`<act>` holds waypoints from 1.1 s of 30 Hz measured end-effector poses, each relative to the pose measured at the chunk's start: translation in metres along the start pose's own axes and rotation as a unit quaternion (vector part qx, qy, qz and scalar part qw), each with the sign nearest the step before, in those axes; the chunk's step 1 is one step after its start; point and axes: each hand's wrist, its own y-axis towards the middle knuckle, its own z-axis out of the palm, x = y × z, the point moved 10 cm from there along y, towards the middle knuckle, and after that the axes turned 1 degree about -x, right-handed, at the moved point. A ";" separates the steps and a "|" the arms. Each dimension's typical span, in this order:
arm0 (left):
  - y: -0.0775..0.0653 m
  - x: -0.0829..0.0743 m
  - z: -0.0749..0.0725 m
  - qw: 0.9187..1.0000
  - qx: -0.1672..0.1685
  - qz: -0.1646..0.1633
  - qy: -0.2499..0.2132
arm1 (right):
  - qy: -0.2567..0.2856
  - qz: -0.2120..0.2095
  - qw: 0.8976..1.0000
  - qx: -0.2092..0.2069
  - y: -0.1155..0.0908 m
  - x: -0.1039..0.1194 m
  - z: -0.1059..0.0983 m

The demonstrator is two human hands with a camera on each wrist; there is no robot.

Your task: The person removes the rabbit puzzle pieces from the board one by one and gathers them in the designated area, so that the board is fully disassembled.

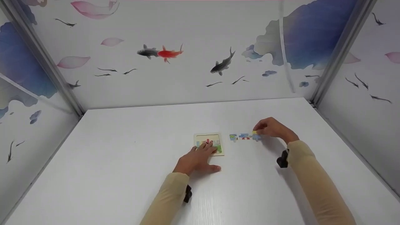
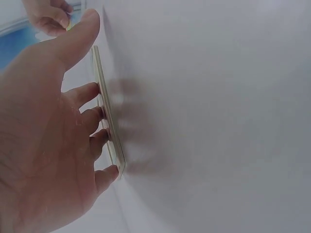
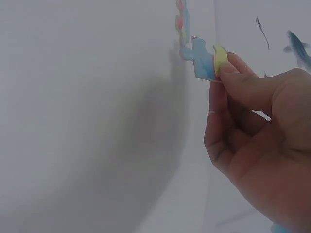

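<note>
**A:** Largest first?

**B:** Painted walls [image 1: 184, 86], with fish and petals, behind and to both sides.

**A:** Next?

**B:** White surface [image 1: 100, 175], flat and smooth.

**A:** Any sleeves?

**B:** Two sleeves [image 1: 314, 179], cream, each with a black wrist fitting [image 1: 282, 159].

**A:** Left hand [image 1: 195, 158]?

**B:** Outstretched, fingers apart, tips on the near part of a puzzle frame [image 1: 222, 147]. Thumb well off from the fingers.

**A:** Right hand [image 1: 274, 127]?

**B:** Thumb and fingertips together, clamped on a blue-and-yellow jigsaw piece [image 3: 205, 61].

**A:** Details of the frame?

**B:** Square, shallow, mid-surface, partly filled with coloured picture, tan and bare at the far side. Probably light, stiff, apt to slide unless steadied; best held by the rim. Partly covered by the left hand, an obstacle at the near side.

**A:** Smaller still?

**B:** Loose pieces [image 1: 244, 136], in a short row between frame and right hand: in the way of any low, straight path. Too small to count surely.

**A:** Smallest?

**B:** The pinched piece, at the row's right end. Likely very light, rigid, thin-knobbed; best taken by opposite edges. Touching the surface or just above: cannot tell. One piece or two overlapping: likewise unclear.
</note>
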 end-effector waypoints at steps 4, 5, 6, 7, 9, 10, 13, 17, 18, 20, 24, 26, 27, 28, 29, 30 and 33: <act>0.000 0.001 0.001 1.000 -0.003 0.002 0.001 | 0.002 0.025 1.000 -0.003 -0.001 -0.009 0.006; 0.000 0.001 0.001 1.000 -0.003 0.003 0.002 | 0.001 0.028 1.000 -0.003 -0.001 -0.010 0.007; 0.000 0.002 0.001 1.000 -0.002 0.002 0.003 | 0.002 0.030 1.000 -0.004 -0.001 -0.011 0.009; 0.001 0.002 0.002 1.000 0.000 0.001 0.004 | 0.000 0.030 1.000 -0.004 0.000 -0.012 0.011; 0.001 0.002 0.003 1.000 0.006 0.002 0.011 | -0.003 0.022 1.000 -0.004 0.001 -0.012 0.013; 0.002 0.002 0.003 1.000 0.009 0.004 0.013 | -0.004 0.019 1.000 -0.004 0.001 -0.012 0.014; 0.003 0.001 0.004 1.000 0.012 0.010 0.025 | -0.003 0.014 1.000 -0.002 0.003 -0.009 0.014; 0.000 -0.003 0.006 0.999 -0.001 0.017 0.029 | -0.001 0.014 1.000 -0.002 0.004 0.000 0.011; -0.001 -0.004 0.006 0.999 -0.004 0.017 0.029 | -0.001 0.013 1.000 -0.002 0.006 0.004 0.010; -0.004 -0.005 0.007 0.999 -0.009 0.013 0.028 | -0.003 0.001 1.000 -0.004 0.009 0.015 0.010; -0.007 -0.007 0.005 0.999 -0.027 0.001 0.033 | 0.003 -0.015 1.000 -0.002 0.018 0.043 0.017; -0.009 -0.007 0.002 0.999 -0.039 -0.007 0.032 | 0.010 -0.020 1.000 0.004 0.022 0.058 0.024; -0.010 -0.007 0.001 0.998 -0.045 -0.012 0.031 | 0.014 -0.021 1.000 0.008 0.024 0.065 0.027; -0.011 -0.007 0.000 0.998 -0.050 -0.016 0.030 | 0.016 -0.023 1.000 0.011 0.026 0.072 0.031; -0.012 -0.007 0.000 0.998 -0.052 -0.020 0.028 | 0.017 -0.026 0.999 0.016 0.027 0.079 0.035; -0.013 -0.008 -0.001 0.998 -0.054 -0.023 0.027 | 0.016 -0.030 0.999 0.020 0.028 0.086 0.038; -0.014 -0.008 0.000 0.997 -0.055 -0.030 0.034 | 0.011 -0.044 0.999 0.026 0.031 0.102 0.047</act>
